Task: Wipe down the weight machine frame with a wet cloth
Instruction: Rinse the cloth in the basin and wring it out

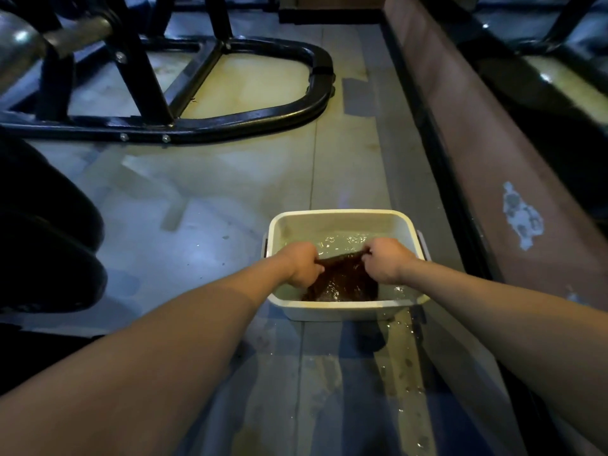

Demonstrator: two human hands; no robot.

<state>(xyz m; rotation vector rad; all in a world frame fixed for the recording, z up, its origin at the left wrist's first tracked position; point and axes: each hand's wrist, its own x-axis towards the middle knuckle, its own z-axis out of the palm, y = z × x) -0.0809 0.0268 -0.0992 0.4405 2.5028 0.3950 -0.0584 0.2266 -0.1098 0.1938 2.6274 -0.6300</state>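
Both hands are gripping the cloth (342, 281) by its top edge, left hand (302, 264) and right hand (388, 261) each clenching 1 corner. Cloth is hanging half-dipped in the water-filled tub (342, 309), lower center. Frame (230, 123) is sitting on the floor (230, 192), upper left.

A worn grey floor of long painted boards (345, 159) stretches ahead of the hands, patched with yellowish wear and pale reflections of light. Nearer than the hands, a wet streak with droplets (399, 363) glistens on the boards. To the right of the hands runs a long reddish-brown wall panel (477, 133) with a chipped white patch (521, 217). Left of the hands sit dark rounded shapes (49, 232), too dim to identify.
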